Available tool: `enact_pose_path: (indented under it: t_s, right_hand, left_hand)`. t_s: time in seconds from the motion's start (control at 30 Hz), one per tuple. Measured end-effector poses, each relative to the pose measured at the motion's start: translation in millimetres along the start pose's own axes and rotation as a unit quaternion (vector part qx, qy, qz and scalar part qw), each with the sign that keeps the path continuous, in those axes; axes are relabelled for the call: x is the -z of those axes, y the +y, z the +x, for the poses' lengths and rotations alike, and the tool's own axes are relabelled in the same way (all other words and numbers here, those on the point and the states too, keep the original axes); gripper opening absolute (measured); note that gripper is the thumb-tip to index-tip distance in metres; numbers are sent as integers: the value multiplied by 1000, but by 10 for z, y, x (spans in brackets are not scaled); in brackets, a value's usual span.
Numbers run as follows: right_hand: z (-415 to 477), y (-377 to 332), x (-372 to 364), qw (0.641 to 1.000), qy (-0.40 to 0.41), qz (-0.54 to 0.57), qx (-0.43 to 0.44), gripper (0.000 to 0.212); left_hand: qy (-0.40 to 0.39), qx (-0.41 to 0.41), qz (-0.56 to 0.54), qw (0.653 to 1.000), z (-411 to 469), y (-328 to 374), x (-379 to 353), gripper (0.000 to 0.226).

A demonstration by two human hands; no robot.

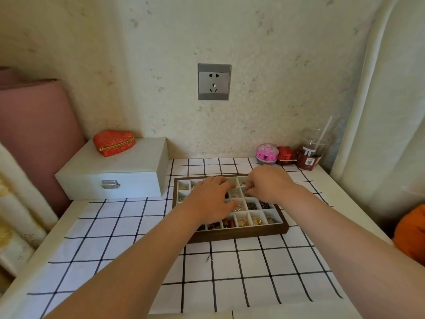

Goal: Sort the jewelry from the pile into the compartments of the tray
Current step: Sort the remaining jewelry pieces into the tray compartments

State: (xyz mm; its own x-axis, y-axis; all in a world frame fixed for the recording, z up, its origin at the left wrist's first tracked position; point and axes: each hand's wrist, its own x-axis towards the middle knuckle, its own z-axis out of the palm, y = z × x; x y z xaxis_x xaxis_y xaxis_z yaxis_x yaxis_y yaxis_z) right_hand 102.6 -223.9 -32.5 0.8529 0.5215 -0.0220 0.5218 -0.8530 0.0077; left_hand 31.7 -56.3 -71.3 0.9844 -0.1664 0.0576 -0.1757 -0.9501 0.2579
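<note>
Head view: both hands work over the wooden tray [239, 234], which sits at the far middle of a checked cloth [253, 272]. The left hand [213, 201] lies palm down across the tray's middle and left compartments with its fingers straight and spread, gripping nothing. The right hand [269, 183] is curled over the far right rows, and its fingertips [249, 189] appear to pinch a glinting piece [248, 192] just above a compartment there.

The move seems to turn on that short drop. The fingertips point down and to the left, the compartment lies directly under them, and the right hand is plainly the nearer of the two. One stray piece [208, 259] lies on the cloth on the near side of the tray, between the forearms and closer to the left one. Its long axis seems to run roughly near to far.

The left hand hides several compartments, so their contents cannot be seen. The pinched piece is too small to identify, and which compartment it hangs over is uncertain. No pile beyond the stray piece can be made out. A white box [115, 173] stands to the left.
</note>
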Motion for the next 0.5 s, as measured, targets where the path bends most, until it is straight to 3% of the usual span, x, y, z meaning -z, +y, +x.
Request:
enact_pose_path:
  t_s: [0.27, 0.5]
  right_hand:
    - [-365, -207, 184, 993, 39, 96, 58, 15]
    - [-762, -720, 104, 967, -93, 154, 181, 15]
  left_hand:
    - [16, -40, -54, 998, -465, -46, 257, 24]
    - [-13, -85, -13, 996, -916, -177, 288, 19]
